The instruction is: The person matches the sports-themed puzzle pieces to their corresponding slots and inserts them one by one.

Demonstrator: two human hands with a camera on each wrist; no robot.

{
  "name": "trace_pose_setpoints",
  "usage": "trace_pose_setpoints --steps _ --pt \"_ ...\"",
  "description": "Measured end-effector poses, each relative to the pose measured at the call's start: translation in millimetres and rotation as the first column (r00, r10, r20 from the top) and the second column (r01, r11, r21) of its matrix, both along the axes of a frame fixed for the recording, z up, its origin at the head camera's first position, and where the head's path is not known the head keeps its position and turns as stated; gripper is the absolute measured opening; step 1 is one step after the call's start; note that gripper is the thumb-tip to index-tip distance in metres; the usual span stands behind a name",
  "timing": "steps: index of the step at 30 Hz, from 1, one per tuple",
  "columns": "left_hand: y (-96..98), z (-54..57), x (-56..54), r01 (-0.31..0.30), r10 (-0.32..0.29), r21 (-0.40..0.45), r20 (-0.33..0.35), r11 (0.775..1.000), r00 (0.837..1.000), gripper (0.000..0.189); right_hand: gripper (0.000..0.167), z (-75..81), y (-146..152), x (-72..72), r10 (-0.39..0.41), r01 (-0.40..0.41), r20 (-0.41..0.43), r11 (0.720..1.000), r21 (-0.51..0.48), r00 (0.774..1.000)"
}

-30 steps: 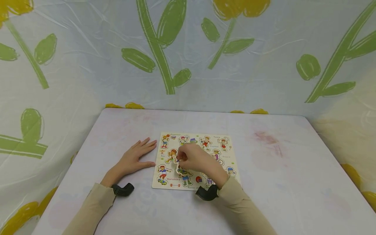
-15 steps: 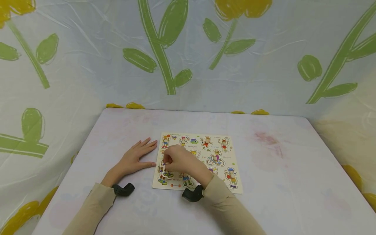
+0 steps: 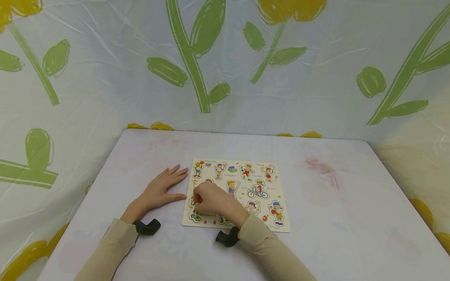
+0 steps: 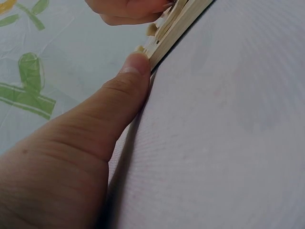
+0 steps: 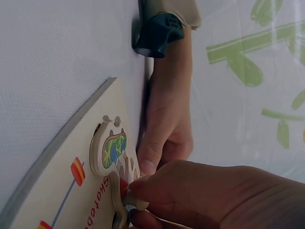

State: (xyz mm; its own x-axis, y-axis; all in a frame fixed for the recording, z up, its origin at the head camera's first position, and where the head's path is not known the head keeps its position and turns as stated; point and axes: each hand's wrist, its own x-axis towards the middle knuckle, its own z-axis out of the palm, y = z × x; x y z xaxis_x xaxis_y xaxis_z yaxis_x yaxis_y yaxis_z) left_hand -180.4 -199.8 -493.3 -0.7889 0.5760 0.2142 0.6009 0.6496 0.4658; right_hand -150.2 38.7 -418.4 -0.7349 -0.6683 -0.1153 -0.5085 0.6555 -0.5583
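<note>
A wooden knob puzzle board (image 3: pixel 188 222) printed with sports figures lies flat on the table. At its lower left corner my right hand (image 3: pixel 214 201) pinches the skateboarder puzzle piece (image 5: pixel 114 148) between thumb and fingers. In the right wrist view that piece overlaps its matching recess, one edge standing slightly proud of the board. The curled fingers hide the upper part of the piece. My left hand (image 3: pixel 159 191) rests flat with fingers spread on the table to the board's left. Its thumb (image 4: pixel 136 62) tip meets the board's edge in the left wrist view.
Several other figure pieces sit in the board, among them the cyclist piece (image 3: pixel 258 190) and the golfer piece (image 3: pixel 231 187). Black wrist cameras (image 3: pixel 227 237) are worn on both wrists. The pale table (image 3: pixel 337 218) meets a flower-printed curtain (image 3: pixel 267 101) at the back.
My right hand has moved left across the board with the skateboarder piece, then slightly down onto the lower left corner. The left hand has stayed in place.
</note>
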Motion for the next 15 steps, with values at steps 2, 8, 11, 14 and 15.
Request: trace_pose_setpoints --steps 2,8,11,14,15 --pt "-0.2 -0.5 0.0 0.001 -0.001 -0.002 0.000 1.000 1.000 0.079 0.008 -1.3 -0.6 0.8 -0.006 0.006 -0.001 1.000 -0.006 1.000" --pt "-0.9 -1.1 0.1 0.003 -0.003 0.004 0.007 1.000 1.000 0.080 0.007 -5.7 -3.1 2.2 -0.001 0.001 -0.014 1.000 -0.004 1.000" --pt "-1.1 -1.7 -0.5 0.007 -0.007 0.004 0.005 1.000 1.000 0.079 0.007 -7.6 -4.1 2.5 0.001 -0.001 -0.039 1.000 0.003 0.999" --pt "-1.3 -1.8 -0.8 0.007 -0.007 0.001 0.003 1.000 1.000 0.079 0.007 -7.7 -4.4 2.8 0.001 -0.001 -0.051 1.000 0.003 0.999" --pt "-1.3 -1.9 -1.0 0.007 -0.007 0.001 0.003 1.000 1.000 0.079 0.007 -7.9 -4.5 2.8 0.001 -0.001 -0.053 1.000 0.003 0.999"
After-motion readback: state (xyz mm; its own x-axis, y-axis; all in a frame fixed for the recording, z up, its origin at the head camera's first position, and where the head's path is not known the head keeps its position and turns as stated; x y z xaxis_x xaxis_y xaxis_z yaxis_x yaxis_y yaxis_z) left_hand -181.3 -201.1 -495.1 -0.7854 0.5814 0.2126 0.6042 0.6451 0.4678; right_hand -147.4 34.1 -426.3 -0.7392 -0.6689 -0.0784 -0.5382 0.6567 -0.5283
